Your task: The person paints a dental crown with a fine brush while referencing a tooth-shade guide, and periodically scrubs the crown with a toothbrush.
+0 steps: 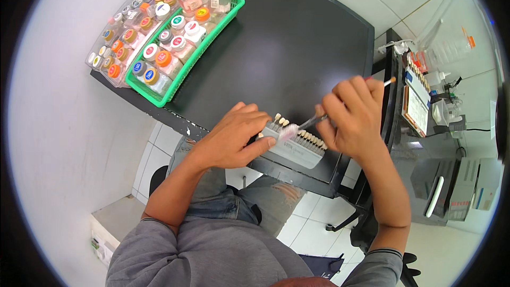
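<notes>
A tooth shade guide (pixel 297 151), a pale grey holder with a row of cream tooth-shaped tabs, rests near the front edge of the black table. My left hand (pixel 234 135) grips its left end, thumb on the front and fingers behind. Above the tabs, my right hand (pixel 350 117) is closed round a dark metal tool (pixel 311 122) that looks like forceps. At its tip is a blurred whitish-pink piece (pixel 288 132), close over the tabs. A thin brush (pixel 390 81) with an orange-brown tip also sticks out from the top of my right hand.
A green basket (pixel 178 87) of small lidded jars stands on the table (pixel 281 37) at the left, beside a clear tray (pixel 114 58) of more jars. To the right, a second surface holds another tab set (pixel 417 72), an open case (pixel 416 109) and a grey machine (pixel 462 188).
</notes>
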Tool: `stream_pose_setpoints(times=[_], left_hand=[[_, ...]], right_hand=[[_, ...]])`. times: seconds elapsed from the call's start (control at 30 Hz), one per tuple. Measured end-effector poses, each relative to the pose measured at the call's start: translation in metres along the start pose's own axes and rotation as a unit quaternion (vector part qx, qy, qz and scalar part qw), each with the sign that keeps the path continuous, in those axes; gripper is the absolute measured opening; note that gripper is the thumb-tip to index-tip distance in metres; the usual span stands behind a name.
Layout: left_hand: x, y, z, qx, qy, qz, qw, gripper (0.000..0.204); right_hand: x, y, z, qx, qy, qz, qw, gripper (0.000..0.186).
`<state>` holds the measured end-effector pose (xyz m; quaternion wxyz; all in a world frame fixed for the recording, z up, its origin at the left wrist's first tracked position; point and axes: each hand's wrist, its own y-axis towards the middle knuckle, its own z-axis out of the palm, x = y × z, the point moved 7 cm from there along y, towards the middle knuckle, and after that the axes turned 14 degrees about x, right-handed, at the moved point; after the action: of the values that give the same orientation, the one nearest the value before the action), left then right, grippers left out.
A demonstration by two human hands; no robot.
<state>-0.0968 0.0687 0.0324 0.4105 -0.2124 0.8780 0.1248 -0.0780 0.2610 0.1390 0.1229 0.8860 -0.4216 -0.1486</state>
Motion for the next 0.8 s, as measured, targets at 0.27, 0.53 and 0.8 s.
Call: stream_pose_setpoints(times=[0.27, 0.53, 0.8], left_hand=[[-0.002, 0.000, -0.001, -0.018, -0.002, 0.007, 1.000, 0.035], [0.000, 0.000, 0.000, -0.002, 0.002, 0.001, 1.000, 0.030], [-0.001, 0.001, 0.001, -0.003, -0.001, 0.004, 1.000, 0.029]], right_hand=[[0.000, 0.001, -0.002, -0.002, -0.009, -0.007, 1.000, 0.022], [-0.003, 0.001, -0.002, -0.017, -0.014, -0.006, 1.000, 0.021], [-0.006, 0.002, -0.005, -0.024, -0.018, -0.004, 1.000, 0.024]])
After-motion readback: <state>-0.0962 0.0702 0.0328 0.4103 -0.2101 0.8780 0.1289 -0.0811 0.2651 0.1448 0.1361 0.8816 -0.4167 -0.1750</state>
